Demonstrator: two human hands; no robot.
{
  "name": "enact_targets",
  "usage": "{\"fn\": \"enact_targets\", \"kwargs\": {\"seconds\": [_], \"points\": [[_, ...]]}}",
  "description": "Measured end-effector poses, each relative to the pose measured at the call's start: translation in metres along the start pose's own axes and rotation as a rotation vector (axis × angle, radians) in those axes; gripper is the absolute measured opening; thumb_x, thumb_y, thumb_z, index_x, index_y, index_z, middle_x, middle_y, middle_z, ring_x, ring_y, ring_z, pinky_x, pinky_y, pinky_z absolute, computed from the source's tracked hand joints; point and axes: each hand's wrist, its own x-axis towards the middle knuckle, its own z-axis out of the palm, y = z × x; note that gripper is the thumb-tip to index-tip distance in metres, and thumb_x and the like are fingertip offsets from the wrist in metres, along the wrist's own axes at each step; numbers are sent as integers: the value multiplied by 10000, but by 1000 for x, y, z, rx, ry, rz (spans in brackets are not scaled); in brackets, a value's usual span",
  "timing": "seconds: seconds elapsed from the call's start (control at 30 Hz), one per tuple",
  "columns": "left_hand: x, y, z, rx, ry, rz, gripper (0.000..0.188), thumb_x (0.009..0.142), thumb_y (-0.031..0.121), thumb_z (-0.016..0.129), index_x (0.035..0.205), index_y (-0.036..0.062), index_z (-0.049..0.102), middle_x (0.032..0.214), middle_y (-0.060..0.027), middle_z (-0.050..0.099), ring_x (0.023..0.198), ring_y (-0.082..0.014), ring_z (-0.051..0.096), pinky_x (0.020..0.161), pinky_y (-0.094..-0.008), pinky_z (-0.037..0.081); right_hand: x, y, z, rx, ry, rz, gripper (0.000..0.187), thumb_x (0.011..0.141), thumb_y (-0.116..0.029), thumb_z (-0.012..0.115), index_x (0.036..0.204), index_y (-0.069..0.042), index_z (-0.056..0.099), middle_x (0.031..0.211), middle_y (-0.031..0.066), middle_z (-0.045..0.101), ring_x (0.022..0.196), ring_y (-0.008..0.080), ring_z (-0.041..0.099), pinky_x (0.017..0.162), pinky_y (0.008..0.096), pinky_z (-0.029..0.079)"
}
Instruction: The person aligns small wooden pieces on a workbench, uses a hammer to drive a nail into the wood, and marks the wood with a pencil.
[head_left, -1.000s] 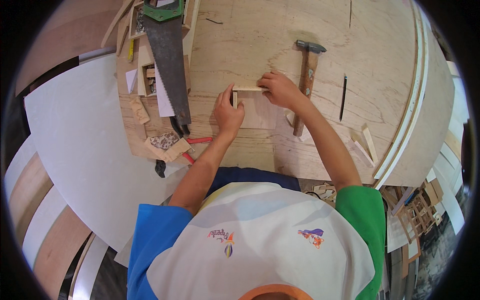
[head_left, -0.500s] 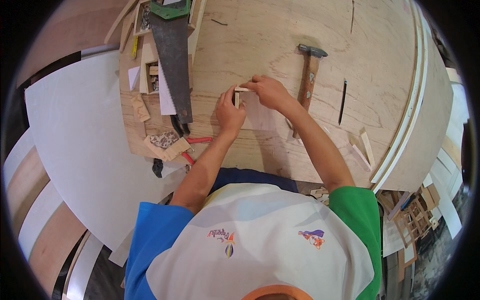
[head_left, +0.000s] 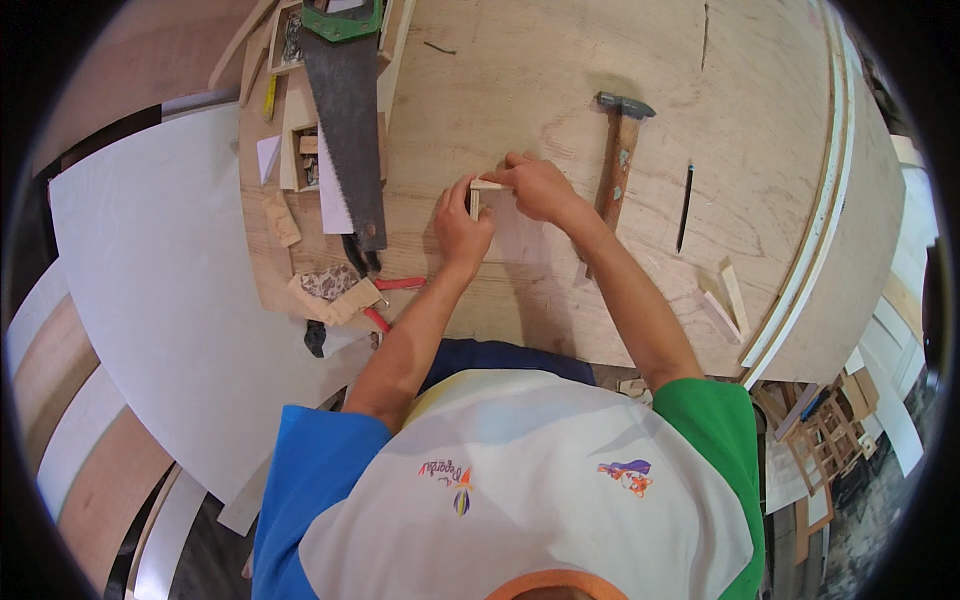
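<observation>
Two short, pale wooden strips meet at a corner near the middle of the plywood tabletop [head_left: 480,95]. My left hand [head_left: 464,238] is closed around the lengthwise wooden strip [head_left: 475,204], its fingers on the left side and its thumb on the right. Across the far end of that piece lies the crosswise wooden strip [head_left: 489,185]. The fingers of my right hand [head_left: 543,192] pinch this one from the right. My fingers partly cover both strips, so I cannot tell whether anything fastens them.
A claw hammer [head_left: 620,160] and a dark pencil [head_left: 685,208] lie to the right. On the left are a green-handled handsaw [head_left: 347,130], small wooden boxes [head_left: 305,182], red-handled pliers [head_left: 400,284] and wood offcuts [head_left: 282,220]. Two loose strips [head_left: 735,298] lie near the right front.
My hands and the strips have shifted only slightly. The crosswise strip now sits a little nearer to me. The hammer and saw have stayed in place on the table.
</observation>
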Motion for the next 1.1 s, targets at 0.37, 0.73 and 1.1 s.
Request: {"fn": "enact_targets", "kwargs": {"seconds": [0.37, 0.73, 1.1], "points": [[0, 10, -5, 68, -63, -33, 591, 718, 16, 717, 1278, 113, 556, 1204, -131, 603, 1147, -349, 579, 945, -435, 479, -23, 25, -37, 471, 4, 117, 576, 712, 30, 716, 1267, -108, 650, 1068, 138, 647, 1028, 353, 613, 876, 428, 515], [-1, 12, -5, 83, -45, -26, 589, 715, 1, 713, 1274, 107, 561, 1203, -140, 610, 1138, -343, 588, 957, -418, 477, -44, 32, -19, 290, 92, 102, 434, 685, 105, 570, 1066, -21, 734, 1036, 176, 692, 1002, 376, 637, 883, 429, 507], [-1, 13, -7, 47, -70, -44, 576, 723, 3, 700, 1272, 101, 557, 1204, -129, 600, 1162, -345, 570, 954, -428, 471, -50, 35, -28, 368, 149, 136, 329, 689, 60, 653, 1000, -6, 738, 1023, 174, 693, 974, 344, 662, 855, 396, 527]]}}
